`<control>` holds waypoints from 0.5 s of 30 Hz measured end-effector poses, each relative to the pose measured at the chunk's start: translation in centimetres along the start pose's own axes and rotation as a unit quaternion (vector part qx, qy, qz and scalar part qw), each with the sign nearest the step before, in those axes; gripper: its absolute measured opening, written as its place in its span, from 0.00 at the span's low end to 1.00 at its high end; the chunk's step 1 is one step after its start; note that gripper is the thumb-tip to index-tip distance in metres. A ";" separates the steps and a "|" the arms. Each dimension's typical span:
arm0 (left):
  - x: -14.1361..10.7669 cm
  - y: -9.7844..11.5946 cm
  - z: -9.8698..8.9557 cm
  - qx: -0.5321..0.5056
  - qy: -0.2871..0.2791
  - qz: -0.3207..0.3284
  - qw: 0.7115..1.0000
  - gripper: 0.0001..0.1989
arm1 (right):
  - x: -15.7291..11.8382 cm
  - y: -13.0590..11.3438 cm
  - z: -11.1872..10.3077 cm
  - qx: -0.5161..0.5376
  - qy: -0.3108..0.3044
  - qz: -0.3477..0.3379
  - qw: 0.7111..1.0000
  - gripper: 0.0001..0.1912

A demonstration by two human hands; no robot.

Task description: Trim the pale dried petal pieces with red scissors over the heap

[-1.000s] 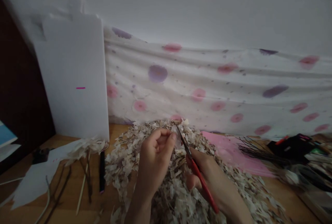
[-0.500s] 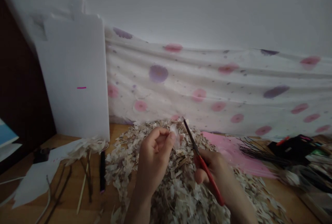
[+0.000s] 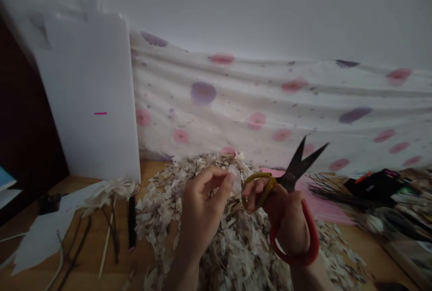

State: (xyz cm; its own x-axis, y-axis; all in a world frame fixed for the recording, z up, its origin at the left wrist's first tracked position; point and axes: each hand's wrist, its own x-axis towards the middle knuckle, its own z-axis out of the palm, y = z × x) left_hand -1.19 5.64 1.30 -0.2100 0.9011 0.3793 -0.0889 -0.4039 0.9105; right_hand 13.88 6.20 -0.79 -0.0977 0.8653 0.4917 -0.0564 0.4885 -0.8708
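My left hand (image 3: pixel 202 210) pinches a pale papery flake (image 3: pixel 236 181) between thumb and fingers, above a large heap of similar flakes (image 3: pixel 229 246). To its right, my right hand (image 3: pixel 278 205) holds a pair of scissors (image 3: pixel 293 169) with red and yellow loop handles. Their dark blades stand open, pointing up and to the right, with nothing between them. The hands are close but apart, and both are above the heap.
A white board with a handle (image 3: pixel 84 93) leans at the left against a dotted cloth (image 3: pixel 256 102). A black marker (image 3: pixel 132 223), twigs and white paper (image 3: pixel 43 237) lie on the wooden table (image 3: pixel 155 169). A pink sheet (image 3: pixel 324 208), dark bristles (image 3: pixel 334 194) and black items sit at right.
My right hand has turned the scissors, swinging the blades from upright-left to up-right and opening them wide. The handles are now at my hand. My left hand still pinches the flake.
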 end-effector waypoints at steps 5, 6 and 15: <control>-0.6 0.4 0.6 -0.004 -0.040 0.003 0.999 0.05 | -0.6 -1.4 1.2 -0.046 0.052 0.029 0.997 0.20; -0.7 0.5 0.7 -0.006 -0.048 0.004 0.999 0.05 | -0.6 -1.4 1.3 -0.045 0.062 0.037 0.996 0.21; 0.1 -1.2 0.0 -0.119 -0.130 -0.130 0.976 0.19 | -0.3 -1.3 0.6 -0.004 0.013 0.069 0.998 0.20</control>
State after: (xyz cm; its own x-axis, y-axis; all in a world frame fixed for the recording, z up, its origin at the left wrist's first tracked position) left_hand -1.10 6.23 0.28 0.1013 0.9750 0.1979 -0.3354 -0.1538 0.9294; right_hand 13.39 5.20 0.18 -0.0772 0.9266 0.3679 -0.0359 0.3662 -0.9298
